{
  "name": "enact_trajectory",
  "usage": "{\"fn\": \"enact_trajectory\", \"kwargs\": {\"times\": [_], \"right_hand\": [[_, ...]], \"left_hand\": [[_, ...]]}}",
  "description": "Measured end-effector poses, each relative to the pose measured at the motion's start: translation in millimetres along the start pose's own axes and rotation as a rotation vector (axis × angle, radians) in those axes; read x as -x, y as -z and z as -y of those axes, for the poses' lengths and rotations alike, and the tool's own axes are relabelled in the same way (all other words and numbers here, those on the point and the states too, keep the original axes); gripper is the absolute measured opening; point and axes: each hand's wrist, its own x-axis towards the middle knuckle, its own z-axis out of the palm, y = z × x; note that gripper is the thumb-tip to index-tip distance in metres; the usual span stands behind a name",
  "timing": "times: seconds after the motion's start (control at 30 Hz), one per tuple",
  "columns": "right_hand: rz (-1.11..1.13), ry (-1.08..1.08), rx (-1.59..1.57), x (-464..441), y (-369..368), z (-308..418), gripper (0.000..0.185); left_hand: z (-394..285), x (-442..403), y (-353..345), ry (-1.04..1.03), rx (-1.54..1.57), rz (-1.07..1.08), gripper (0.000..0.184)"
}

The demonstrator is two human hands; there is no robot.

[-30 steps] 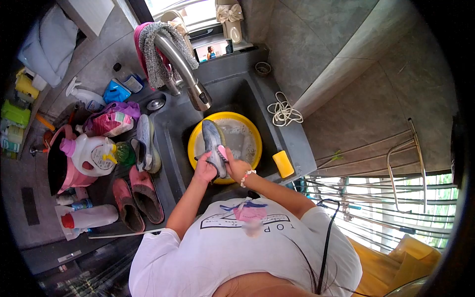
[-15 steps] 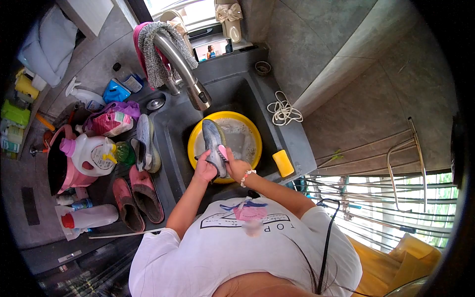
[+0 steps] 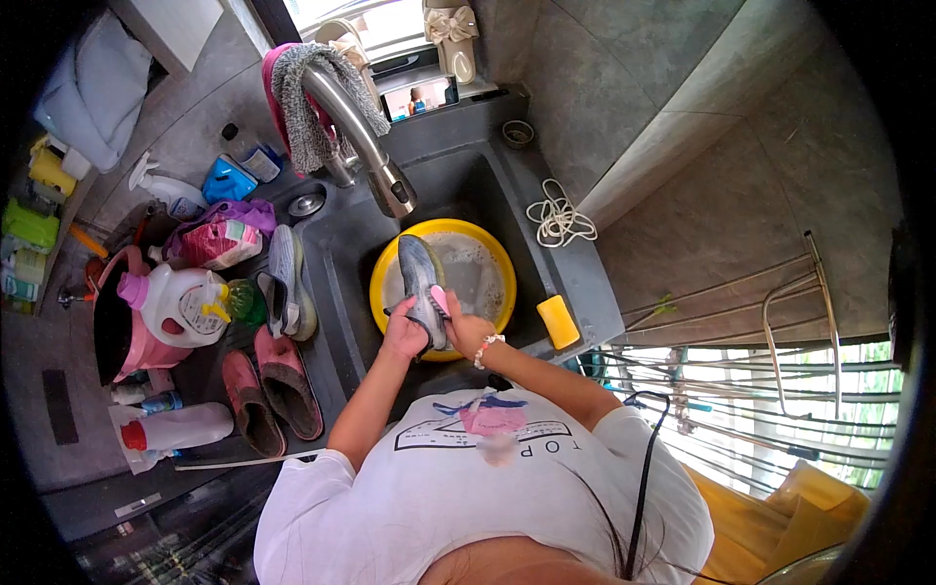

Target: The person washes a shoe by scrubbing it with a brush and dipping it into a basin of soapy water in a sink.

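Note:
Over a yellow basin of soapy water, my left hand is closed around the heel end of a grey shoe. The toe of the shoe points toward the faucet. My right hand, with a beaded bracelet at the wrist, grips a small pink brush against the side of the shoe. Only the pink end of this brush shows; its bristles are hidden. Suds float on the water around the shoe.
The basin stands in a dark sink under a steel faucet. At right lie a yellow sponge and a white cord. Another grey shoe, pink slippers and a detergent jug crowd the left counter.

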Motion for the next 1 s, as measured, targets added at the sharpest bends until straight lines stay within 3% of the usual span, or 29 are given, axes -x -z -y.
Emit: {"fn": "enact_trajectory", "kwargs": {"times": [1.0], "right_hand": [[-0.031,0.0,-0.01,2.4,5.5,3.6,0.065]], "left_hand": [[0.6,-6.4,7.8,-0.001,-0.008,-0.007,0.042]]}}
